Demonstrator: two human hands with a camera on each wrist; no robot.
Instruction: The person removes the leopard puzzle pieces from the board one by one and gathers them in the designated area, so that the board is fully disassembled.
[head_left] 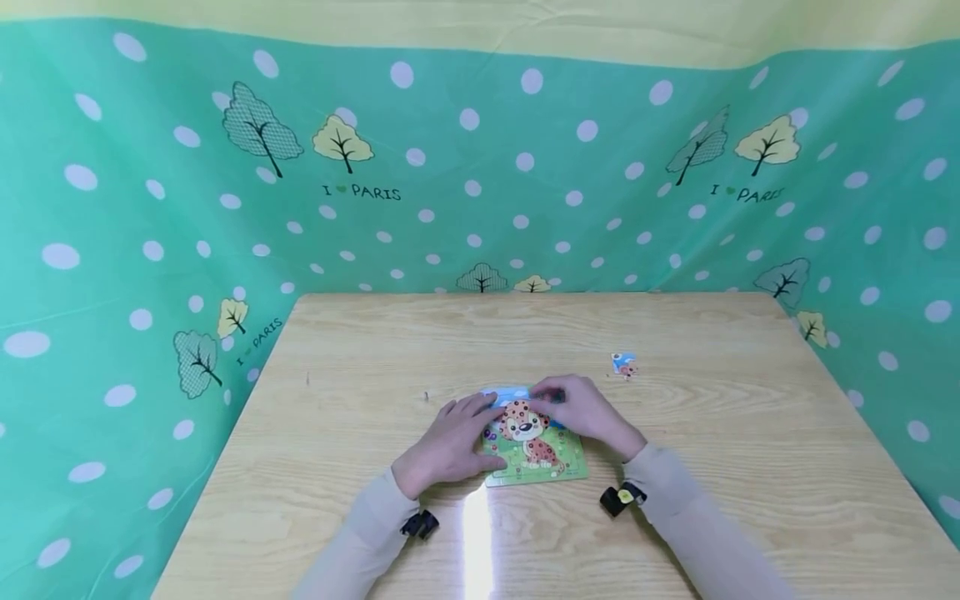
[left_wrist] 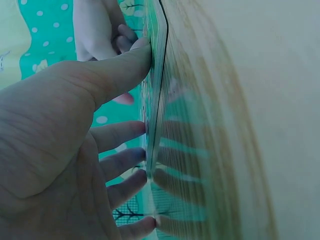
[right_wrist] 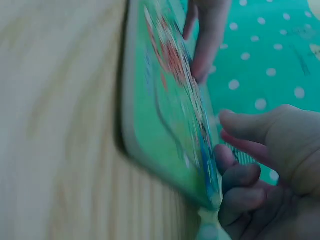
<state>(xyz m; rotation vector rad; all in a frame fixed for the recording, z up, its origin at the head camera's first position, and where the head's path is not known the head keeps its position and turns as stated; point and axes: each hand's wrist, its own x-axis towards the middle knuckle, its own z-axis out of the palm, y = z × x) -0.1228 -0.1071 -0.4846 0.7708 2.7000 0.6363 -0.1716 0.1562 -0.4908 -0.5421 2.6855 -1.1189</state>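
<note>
The left hand (left_wrist: pixel 65 150) fills the left wrist view: its thumb and fingers lie straight, their tips set against the near-left edge of the puzzle board (left_wrist: pixel 156 100), pressing rather than gripping. From the head camera the left hand (head_left: pixel 450 442) rests on the board's left side, covering part of it, fingers flat and pointing toward the far edge.

The right hand (head_left: pixel 581 412) sits on the board's far-right corner. In the right wrist view the right hand (right_wrist: pixel 265 165) has its fingers curled over the blue upper edge of the puzzle board (right_wrist: pixel 165 115), thumb above; whether a loose piece is pinched under the fingertips cannot be told, for that spot is hidden.

The puzzle board (head_left: pixel 534 450), a leopard cub on green grass under blue sky, lies flat on the wooden table (head_left: pixel 375 350), directly beneath and between both hands. One loose puzzle piece (head_left: pixel 624 364) lies on the table beyond the right hand and a little to its right, apart from it.

The step in hand looks like seating a piece into the top row while the left hand steadies the board. The next move likely calls for the right hand to lift off the corner and reach forward and right to that loose piece, while the left keeps the board from sliding.
</note>
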